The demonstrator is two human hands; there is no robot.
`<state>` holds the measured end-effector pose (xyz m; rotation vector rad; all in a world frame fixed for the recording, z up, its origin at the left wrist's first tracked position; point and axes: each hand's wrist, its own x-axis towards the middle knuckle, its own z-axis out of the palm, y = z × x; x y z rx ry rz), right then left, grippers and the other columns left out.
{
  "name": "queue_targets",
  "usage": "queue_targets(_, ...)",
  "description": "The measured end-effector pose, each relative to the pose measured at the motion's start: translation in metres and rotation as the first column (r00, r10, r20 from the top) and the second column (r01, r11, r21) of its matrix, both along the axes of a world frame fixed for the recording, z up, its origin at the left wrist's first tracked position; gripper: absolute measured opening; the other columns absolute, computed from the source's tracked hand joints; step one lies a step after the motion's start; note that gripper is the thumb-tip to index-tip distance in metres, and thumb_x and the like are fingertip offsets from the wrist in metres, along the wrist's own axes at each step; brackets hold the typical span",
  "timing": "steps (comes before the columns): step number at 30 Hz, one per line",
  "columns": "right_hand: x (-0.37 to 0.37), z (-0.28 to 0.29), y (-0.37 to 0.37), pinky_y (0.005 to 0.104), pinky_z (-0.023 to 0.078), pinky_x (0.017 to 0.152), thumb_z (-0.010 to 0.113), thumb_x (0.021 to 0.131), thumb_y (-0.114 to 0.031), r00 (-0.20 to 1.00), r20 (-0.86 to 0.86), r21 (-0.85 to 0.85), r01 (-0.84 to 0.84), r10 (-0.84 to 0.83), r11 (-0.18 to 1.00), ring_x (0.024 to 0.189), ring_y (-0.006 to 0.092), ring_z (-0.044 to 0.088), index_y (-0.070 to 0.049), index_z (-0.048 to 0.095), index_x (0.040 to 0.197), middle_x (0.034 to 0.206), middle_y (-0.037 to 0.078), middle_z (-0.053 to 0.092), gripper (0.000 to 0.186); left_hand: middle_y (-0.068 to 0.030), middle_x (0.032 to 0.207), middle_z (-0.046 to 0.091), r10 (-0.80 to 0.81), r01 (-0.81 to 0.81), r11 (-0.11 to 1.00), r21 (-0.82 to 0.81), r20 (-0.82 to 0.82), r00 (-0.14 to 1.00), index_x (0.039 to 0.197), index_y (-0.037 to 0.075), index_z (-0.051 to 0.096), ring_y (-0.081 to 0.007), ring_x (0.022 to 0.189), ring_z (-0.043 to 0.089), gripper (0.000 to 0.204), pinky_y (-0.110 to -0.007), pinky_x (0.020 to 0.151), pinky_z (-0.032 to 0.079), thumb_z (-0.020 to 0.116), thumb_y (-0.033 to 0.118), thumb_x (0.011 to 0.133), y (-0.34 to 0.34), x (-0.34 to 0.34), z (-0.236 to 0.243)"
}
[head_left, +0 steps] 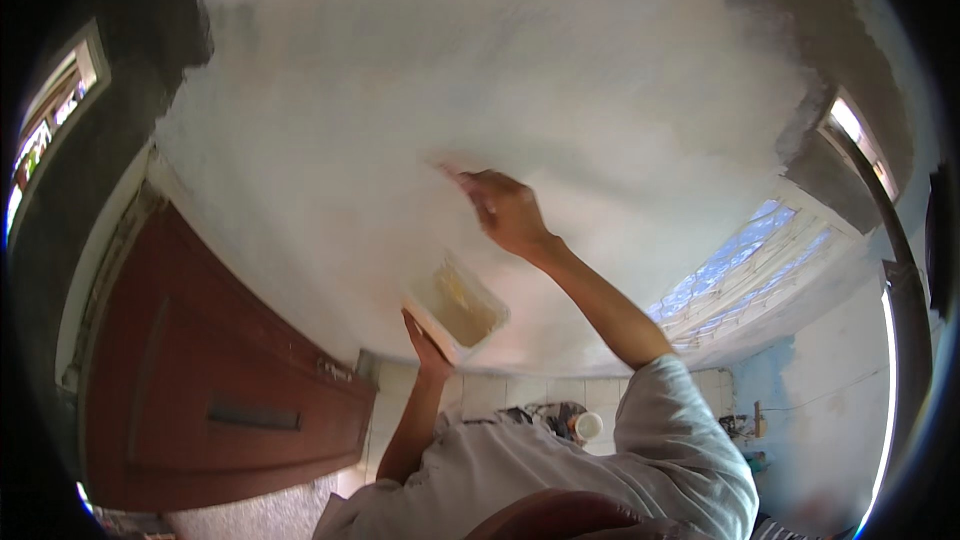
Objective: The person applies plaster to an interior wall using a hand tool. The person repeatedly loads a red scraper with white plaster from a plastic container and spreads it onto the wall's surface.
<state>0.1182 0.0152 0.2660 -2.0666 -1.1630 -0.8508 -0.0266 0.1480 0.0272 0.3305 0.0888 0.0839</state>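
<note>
Raised against the wall, my right hand (510, 212) is closed round what looks like a paintbrush (450, 170); its pinkish end is smeared by motion and meets the pale surface. Lower and to the left, my left hand (428, 347) grips a white rectangular tub (492, 332) from beneath and its side. The tub is tilted, its opening facing up, with pale yellowish residue or paint on its inner wall. The wall (480, 50) carries a whitish, uneven coat that ends in ragged edges against darker grey.
A reddish-brown door (190, 350) stands at the left, near a small window (60, 105). At the right is a barred window (740, 265). Below, a white bucket (588, 427) sits on the tiled floor beside dark clutter (555, 415).
</note>
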Motion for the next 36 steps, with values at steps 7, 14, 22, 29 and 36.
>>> queue_targets(7, -0.081, -0.049, -0.044, 0.0243, 0.032, 0.059, 0.067, 0.103, -0.013, 0.707, -0.624, 0.607, 0.171, 0.332, 0.776, 0.069, 0.0041, 0.038, -0.002, 0.060, 0.109, 0.080, -0.005, 0.054, 0.014, -0.0046, 0.160, 0.042, 0.164, -0.165, 0.986, 0.035, 0.036, 0.986, 0.161, 0.020, 0.033, -0.0301, 0.145, 0.044, 0.081, -0.049, 0.119, 0.038, 0.029, 0.076, 0.102, 0.008, 0.002, -0.018)
queue_targets(14, -0.142, -0.065, -0.067, 0.0343, 0.053, 0.061, 0.067, 0.097, -0.005, 0.701, -0.712, 0.170, 0.136, 0.027, 0.976, 0.064, 0.0281, 0.072, -0.002, 0.054, 0.106, 0.075, 0.015, 0.068, 0.016, -0.0055, 0.153, 0.048, 0.137, -0.134, 0.985, -0.109, 0.018, 0.990, 0.157, 0.017, 0.038, -0.0288, 0.139, 0.048, 0.082, -0.048, 0.117, 0.041, 0.024, 0.077, 0.102, -0.007, 0.004, -0.041)
queue_targets(22, -0.164, -0.086, -0.055, 0.0525, 0.053, 0.068, 0.061, 0.091, 0.001, 0.701, -0.703, -0.039, 0.132, -0.121, 0.990, 0.081, 0.0460, 0.069, -0.002, 0.057, 0.116, 0.088, 0.025, 0.070, 0.025, -0.0084, 0.142, 0.057, 0.102, -0.103, 0.995, 0.014, 0.061, 0.993, 0.151, 0.014, 0.045, -0.0284, 0.130, 0.056, 0.081, -0.045, 0.110, 0.049, 0.027, 0.076, 0.101, -0.036, 0.007, -0.089)
queue_targets(29, -0.155, -0.109, -0.058, 0.0566, 0.053, 0.074, 0.059, 0.091, 0.001, 0.588, -0.781, -0.114, 0.194, -0.209, 0.974, 0.088, 0.0514, 0.067, -0.001, 0.057, 0.122, 0.097, 0.029, 0.069, 0.031, -0.0101, 0.138, 0.059, -0.032, 0.030, 0.997, 0.064, 0.029, 0.999, 0.146, 0.012, 0.048, -0.0268, 0.126, 0.058, 0.085, -0.042, 0.104, 0.051, 0.031, 0.079, 0.098, -0.058, -0.003, -0.091)
queue_targets(36, -0.142, -0.116, -0.074, 0.0583, 0.053, 0.077, 0.058, 0.087, 0.003, 0.456, -0.863, -0.165, 0.155, -0.219, 0.974, 0.092, 0.0539, 0.065, 0.001, 0.056, 0.124, 0.102, 0.034, 0.067, 0.037, -0.0088, 0.128, 0.060, 0.047, -0.072, 0.990, -0.124, -0.189, 0.981, 0.139, 0.010, 0.051, -0.0233, 0.116, 0.061, 0.076, -0.039, 0.100, 0.052, 0.029, 0.073, 0.103, -0.065, 0.005, -0.115)
